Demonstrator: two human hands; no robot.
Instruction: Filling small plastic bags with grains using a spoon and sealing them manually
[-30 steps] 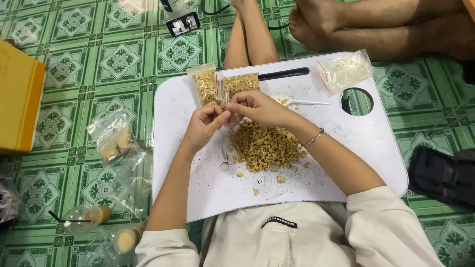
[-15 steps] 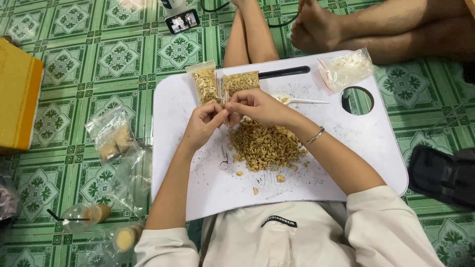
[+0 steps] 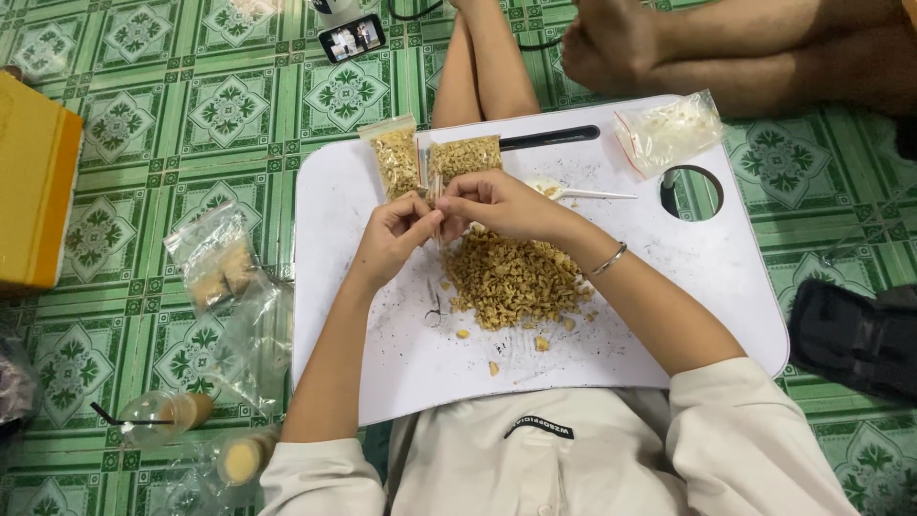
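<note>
A person sat on a green patterned tile floor (image 3: 115, 124) with a white lap tray (image 3: 726, 277) across the legs, both hands raised over a heap of pale brown nuts (image 3: 511, 277). The left hand (image 3: 396, 234) and right hand (image 3: 492, 205) met above the heap, fingertips pressed together around a small thin item; it was too small and too covered by the fingers to make out. A thin bracelet (image 3: 609, 259) circled the right wrist.

Two small clear bags (image 3: 430, 158) of the same nuts lay at the tray's far edge, just beyond the hands, partly masked by the knuckles. A white spoon (image 3: 583, 194) lay near them, its bowl half hidden behind the right hand, and a dark knife handle (image 3: 549, 139) rested along the far rim. Another bag (image 3: 669, 129) with pale contents lay at the tray's far right corner.

Off the tray, on the person's left, crumpled clear bags (image 3: 215, 258) and plastic cups (image 3: 172, 413) lay on the tiles, their contents hard to read. A yellow box (image 3: 33, 196) was cut off by the frame, as was a phone (image 3: 351, 38) at the top. Another person's bare feet (image 3: 630, 43) showed at the upper right
</note>
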